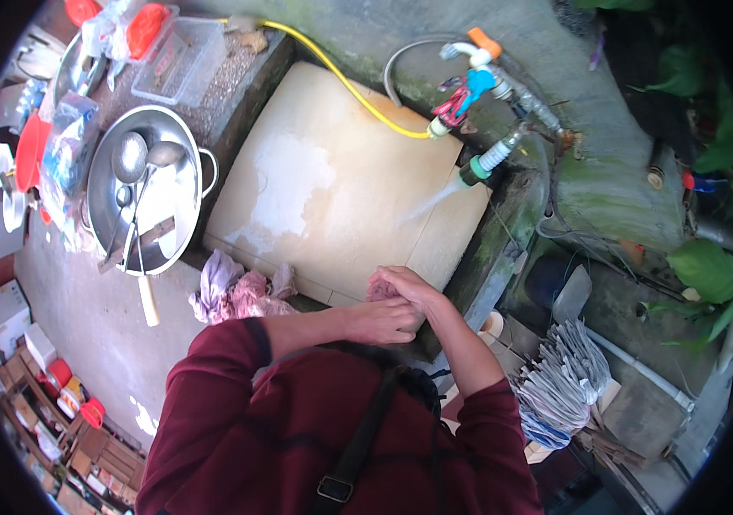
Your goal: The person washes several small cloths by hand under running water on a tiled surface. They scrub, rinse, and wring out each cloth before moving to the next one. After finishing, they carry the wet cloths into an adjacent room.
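Note:
Close against my body, at the near edge of a tiled wash basin (pixel 366 193), my two hands are pressed together. My left hand (pixel 382 320) lies with its fingers over the wrist or palm of my right hand (pixel 405 286). Something pinkish shows by the right fingers; whether it is cloth or skin I cannot tell. Water runs from a tap with a green-ringed nozzle (pixel 474 170) onto the basin floor, which is partly wet. Crumpled purple and pink cloths (pixel 247 290) lie on the basin's near left edge.
A steel pan (pixel 189 241) with ladles stands left of the basin, a clear plastic box (pixel 196 64) behind it. A yellow hose (pixel 340 80) runs from a second tap with an orange handle (pixel 484 42). A grey mop head (pixel 562 380) and a white pipe (pixel 640 370) are at the right.

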{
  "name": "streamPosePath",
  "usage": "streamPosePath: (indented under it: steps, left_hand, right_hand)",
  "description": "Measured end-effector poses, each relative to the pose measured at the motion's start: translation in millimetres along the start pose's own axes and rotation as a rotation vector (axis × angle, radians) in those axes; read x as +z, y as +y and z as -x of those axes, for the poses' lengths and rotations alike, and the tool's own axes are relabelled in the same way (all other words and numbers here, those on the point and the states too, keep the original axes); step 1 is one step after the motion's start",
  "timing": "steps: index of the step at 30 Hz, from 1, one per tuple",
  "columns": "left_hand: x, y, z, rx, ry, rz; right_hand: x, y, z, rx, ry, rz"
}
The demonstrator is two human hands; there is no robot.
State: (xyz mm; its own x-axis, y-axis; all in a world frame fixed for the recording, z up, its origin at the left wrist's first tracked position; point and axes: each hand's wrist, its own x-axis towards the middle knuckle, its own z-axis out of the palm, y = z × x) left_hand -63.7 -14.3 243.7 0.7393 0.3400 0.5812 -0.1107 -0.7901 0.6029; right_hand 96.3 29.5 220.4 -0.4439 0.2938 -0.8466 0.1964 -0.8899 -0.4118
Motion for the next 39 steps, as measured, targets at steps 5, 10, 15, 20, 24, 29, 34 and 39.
streamPosePath:
  steps: [5,10,15,20,24,29,34,39]
  left_hand:
    - [-46.3,19.7,5.2,-0.912,0.403,0.169]
    - [-62.0,28.9,19.1,-1.468,0.907,0.783]
    - [-75.3,57.9,21.7,-1.364,1.259,1.274]
    - [-91.9,82.4,25.6,-1.215,1.298,1.379]
    - [-94.0,92.9,36.6,-1.289,1.351,1.431]
    - [-89.6,112.5,50.3,-1.113,1.304,1.435]
    - [-76.5,136.7,55.3,-1.133,1.269,1.306]
    - [-60.8,154.3,63.0,-1.324,1.126,1.058]
  right_hand:
    - [18.1,-29.7,54.8,-0.166,0.109,-0.128]
    - [0.8,-151.9,136.7,-0.812,0.961,0.820]
    - [-69.9,-270.9,186.0,-0.970,1.523,1.460]
    - [-86.2,-279.9,175.8,-0.570,1.423,1.545]
    - [-82.6,-278.7,159.0,-0.709,1.329,1.423]
    - [-68.7,-265.2,155.4,-0.866,1.131,1.060]
    - [21.6,-129.3,139.9,-0.933,0.693,0.783]
    - [115.5,29.0,104.2,-0.544,-0.076,0.241]
